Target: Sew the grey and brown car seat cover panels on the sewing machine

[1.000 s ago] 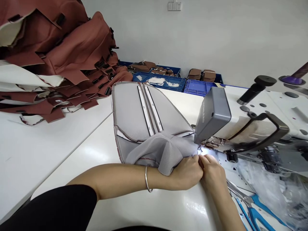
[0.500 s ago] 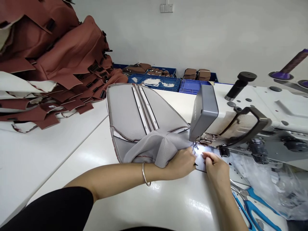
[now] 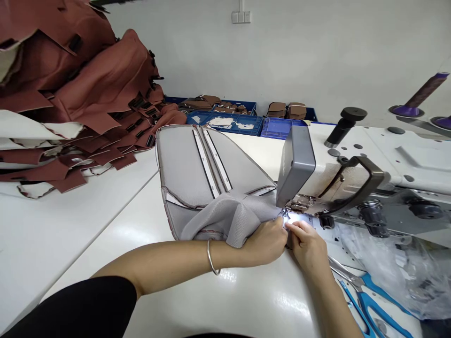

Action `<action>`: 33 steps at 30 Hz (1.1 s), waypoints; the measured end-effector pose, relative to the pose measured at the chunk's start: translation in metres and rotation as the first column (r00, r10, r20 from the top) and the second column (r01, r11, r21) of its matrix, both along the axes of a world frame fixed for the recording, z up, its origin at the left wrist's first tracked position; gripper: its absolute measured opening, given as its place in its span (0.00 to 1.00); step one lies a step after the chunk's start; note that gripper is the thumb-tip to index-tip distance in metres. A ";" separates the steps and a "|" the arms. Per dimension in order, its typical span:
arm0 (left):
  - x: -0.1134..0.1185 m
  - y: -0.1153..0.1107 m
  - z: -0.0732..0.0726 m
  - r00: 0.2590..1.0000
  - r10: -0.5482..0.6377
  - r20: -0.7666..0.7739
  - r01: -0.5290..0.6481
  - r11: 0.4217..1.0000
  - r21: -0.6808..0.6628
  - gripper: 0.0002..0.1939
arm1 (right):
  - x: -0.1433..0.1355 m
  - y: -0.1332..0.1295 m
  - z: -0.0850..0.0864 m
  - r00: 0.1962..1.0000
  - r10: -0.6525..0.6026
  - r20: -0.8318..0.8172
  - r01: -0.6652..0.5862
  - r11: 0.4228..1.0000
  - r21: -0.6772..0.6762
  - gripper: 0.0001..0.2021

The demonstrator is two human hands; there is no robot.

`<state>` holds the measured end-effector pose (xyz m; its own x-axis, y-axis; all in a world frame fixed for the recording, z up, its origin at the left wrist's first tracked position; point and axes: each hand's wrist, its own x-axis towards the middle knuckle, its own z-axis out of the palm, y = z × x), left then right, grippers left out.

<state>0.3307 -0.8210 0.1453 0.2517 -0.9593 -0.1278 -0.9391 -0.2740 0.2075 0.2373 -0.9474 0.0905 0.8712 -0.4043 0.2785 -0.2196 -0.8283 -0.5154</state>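
A grey fabric cover (image 3: 183, 164) with dark edges and white strips lies on the table, its near part folded up in a loose heap. My left hand (image 3: 269, 241) is closed on the edge of this fabric, right beside the lit needle area of the sewing machine (image 3: 298, 169). Close to it, my right hand (image 3: 308, 244) is pinched at the needle area, its fingertips nearly touching the left hand. What sits between the right fingertips is too small to make out. The machine's head hides part of the fabric.
Blue-handled scissors (image 3: 369, 300) lie at the right near a clear plastic bag (image 3: 398, 277). Reddish-brown covers (image 3: 95, 89) are piled at the left. Blue crates (image 3: 229, 123) with brown pieces stand behind the white table (image 3: 116, 225). A thread cone (image 3: 424, 96) rises at the right.
My right hand has moved left, closer to the needle and to my left hand. The left hand and the fabric have stayed nearly in place. The view has shifted slightly.
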 end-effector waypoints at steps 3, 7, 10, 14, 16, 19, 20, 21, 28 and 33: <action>0.001 -0.002 -0.004 1.000 0.003 0.015 -0.003 1.000 -0.001 0.07 | 0.002 0.001 0.002 1.000 -0.005 -0.011 0.005 1.000 -0.019 0.13; 0.002 -0.006 -0.010 0.999 0.029 0.021 -0.027 0.996 -0.080 0.07 | 0.007 0.001 0.000 0.999 -0.051 -0.002 0.051 0.999 -0.005 0.14; 0.004 -0.009 -0.012 0.999 0.027 0.023 -0.025 0.995 -0.094 0.07 | 0.008 -0.003 -0.004 0.990 -0.132 0.042 0.131 0.991 0.014 0.16; 0.004 -0.012 -0.007 0.997 0.075 0.010 -0.073 0.993 -0.092 0.05 | 0.007 -0.007 -0.009 0.961 -0.251 0.118 0.250 0.968 0.027 0.18; 0.003 -0.013 -0.004 0.996 0.085 0.007 -0.084 0.991 -0.104 0.06 | 0.007 -0.006 -0.010 0.952 -0.276 0.135 0.274 0.961 0.031 0.18; 0.002 -0.014 0.000 0.996 0.090 0.015 -0.088 0.991 -0.102 0.07 | 0.008 -0.004 -0.011 0.949 -0.283 0.138 0.281 0.959 0.035 0.18; 0.002 -0.014 0.001 0.995 0.097 0.013 -0.095 0.990 -0.100 0.08 | 0.008 -0.004 -0.011 0.949 -0.284 0.138 0.282 0.959 0.037 0.18; 0.002 -0.014 0.002 0.995 0.102 0.013 -0.100 0.990 -0.101 0.08 | 0.008 -0.004 -0.011 0.948 -0.285 0.138 0.282 0.958 0.040 0.19; 0.003 -0.016 0.000 0.994 0.105 0.017 -0.102 0.987 -0.123 0.10 | 0.008 -0.004 -0.012 0.945 -0.296 0.140 0.291 0.955 0.053 0.19; 0.007 -0.016 -0.005 0.995 0.090 0.038 -0.082 0.983 -0.163 0.10 | 0.008 -0.004 -0.012 0.947 -0.294 0.128 0.289 0.956 0.051 0.19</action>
<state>0.3380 -0.8369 0.1403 0.3361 -0.9410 0.0395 -0.9228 -0.3207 0.2135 0.2456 -0.9512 0.0790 0.6699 -0.6453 0.3671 -0.3770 -0.7217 -0.5806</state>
